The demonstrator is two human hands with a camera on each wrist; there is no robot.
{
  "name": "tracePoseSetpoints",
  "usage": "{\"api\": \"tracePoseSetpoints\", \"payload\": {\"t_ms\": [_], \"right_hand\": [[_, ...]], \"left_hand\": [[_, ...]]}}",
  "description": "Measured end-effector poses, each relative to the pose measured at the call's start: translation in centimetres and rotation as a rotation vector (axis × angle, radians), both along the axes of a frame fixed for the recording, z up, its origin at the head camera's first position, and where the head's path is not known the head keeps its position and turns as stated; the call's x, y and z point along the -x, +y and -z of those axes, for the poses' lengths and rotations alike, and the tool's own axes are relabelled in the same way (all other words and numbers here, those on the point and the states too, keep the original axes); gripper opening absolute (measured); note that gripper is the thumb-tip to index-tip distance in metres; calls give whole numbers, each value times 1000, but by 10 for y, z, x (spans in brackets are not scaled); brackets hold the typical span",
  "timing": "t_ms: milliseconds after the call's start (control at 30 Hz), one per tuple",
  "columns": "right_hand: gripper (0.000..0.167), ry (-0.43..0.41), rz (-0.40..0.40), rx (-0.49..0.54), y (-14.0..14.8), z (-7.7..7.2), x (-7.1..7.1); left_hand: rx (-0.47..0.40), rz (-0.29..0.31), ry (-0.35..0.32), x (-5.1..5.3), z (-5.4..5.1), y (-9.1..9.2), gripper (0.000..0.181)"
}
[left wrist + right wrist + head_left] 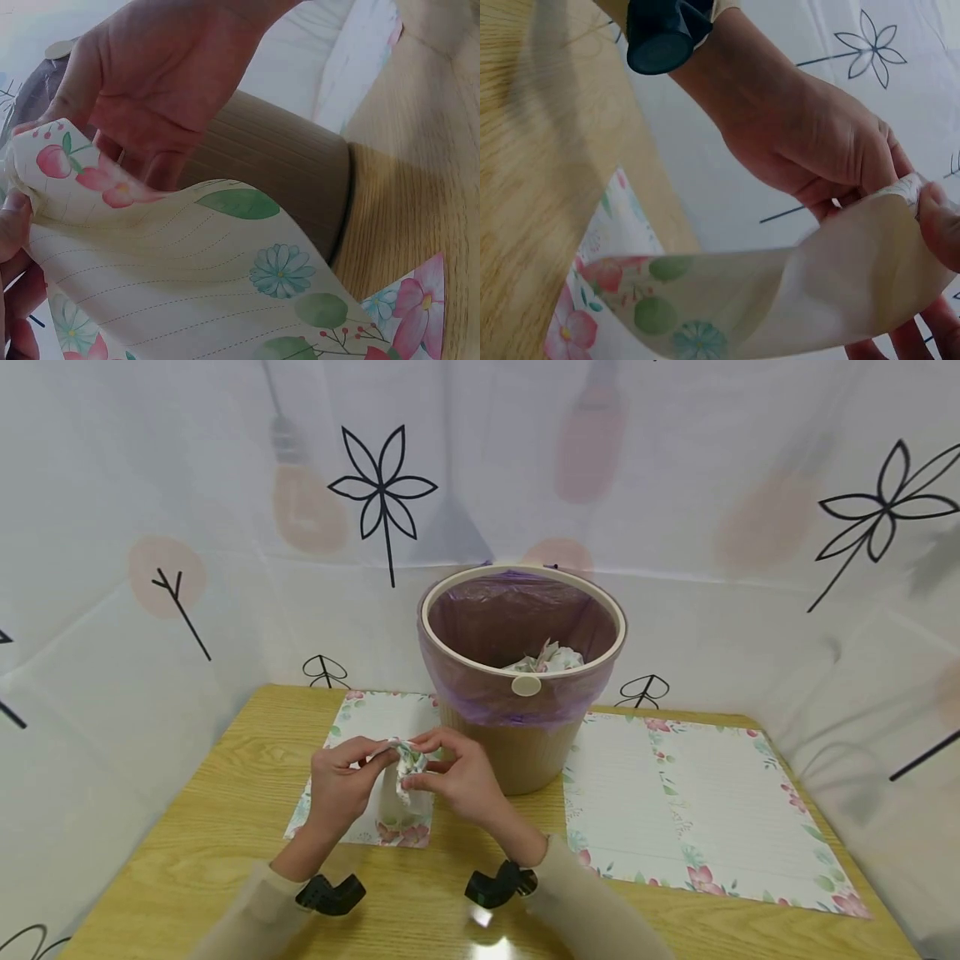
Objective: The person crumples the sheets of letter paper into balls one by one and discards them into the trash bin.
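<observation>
The left hand [339, 781] and right hand [467, 777] each pinch a thin, flower-printed paper [409, 763] between thumb and fingers, above a flat sheet [363, 818] on the wood-grained surface [187, 852] near a ribbed bin [517, 764]. The grip is closed on its bunched upper end, while the rest bends in a soft curve, its long axis running downward and the loose end pointing toward the surface

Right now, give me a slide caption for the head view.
Left hand and right hand pinch a bunched floral sheet in front of a bag-lined bin holding crumpled paper.
</observation>
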State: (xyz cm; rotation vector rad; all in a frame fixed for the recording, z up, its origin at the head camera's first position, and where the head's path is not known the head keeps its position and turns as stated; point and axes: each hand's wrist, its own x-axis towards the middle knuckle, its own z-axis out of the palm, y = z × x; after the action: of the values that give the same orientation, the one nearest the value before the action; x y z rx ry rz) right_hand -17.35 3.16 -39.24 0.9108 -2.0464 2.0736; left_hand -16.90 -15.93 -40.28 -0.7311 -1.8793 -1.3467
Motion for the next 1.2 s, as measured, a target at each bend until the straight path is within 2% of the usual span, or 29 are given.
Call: {"api": "tracePoseSetpoints", "payload": {"t_ms": [200,333,500,600,700,767,933,1067,1200], "right_hand": [[27,-32,48,4,-4,1,1],[28,-64,85,-10,-3,-1,2],[25,-97,113,-24,-1,-14,-5],[22,-96,139,-39,0,-25,-12],[19,-103,154,-30,-1,-31,-16],[18,-111,155,-13,-2,-31,-17],[18,-105,175,-3,-5,-29,-17],[17,-93,186,7,-7,-27,-16],[17,-96,175,37,-8,-25,-15]], "left_hand": [[53,-23,-1,-1,-1,1,24],[144,27,-52,-3,0,-3,32],[275,140,-145,-7,4,-10,64],[315,134,-176,-8,5,-10,88],[310,96,-146,-6,6,-7,99],[291,72,-94,-4,6,-5,93],[209,73,4,-3,6,-3,66],[130,101,23,-1,6,-3,53],[60,152,31,3,3,-2,47]]}}
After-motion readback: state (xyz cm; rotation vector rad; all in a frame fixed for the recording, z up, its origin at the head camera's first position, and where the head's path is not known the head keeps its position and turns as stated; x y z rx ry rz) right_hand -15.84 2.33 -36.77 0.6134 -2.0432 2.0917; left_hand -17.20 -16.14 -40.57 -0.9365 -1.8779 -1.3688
